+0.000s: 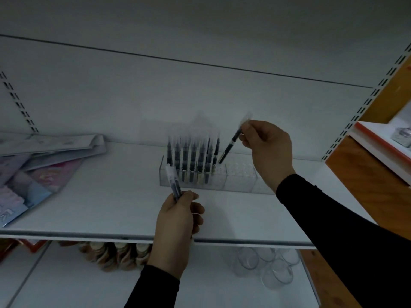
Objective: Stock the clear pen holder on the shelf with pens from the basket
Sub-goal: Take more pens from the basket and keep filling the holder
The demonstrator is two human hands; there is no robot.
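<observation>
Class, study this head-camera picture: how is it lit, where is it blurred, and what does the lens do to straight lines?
Head view: dim, flat, greyish light, with faint shadows under the hands; the clear caps of the pens in the pen holder smear into the back wall; the pen in the right hand and those in the left hand look soft; the wide lens bows the shelf edge and tilts the slotted uprights.

A single head-worn wide-angle camera supplies the only view; no second view exists for overlap. The camera faces a white shelf unit head-on from close range, within arm's reach. The upper shelf board crosses the frame at about eye level, its top surface seen at a shallow angle, with the back panel filling the 12 o'clock region. A lower shelf appears at 6 o'clock. Both sleeved forearms enter from 5 and 6 o'clock. Straight shelf edges bow toward the frame borders.
</observation>
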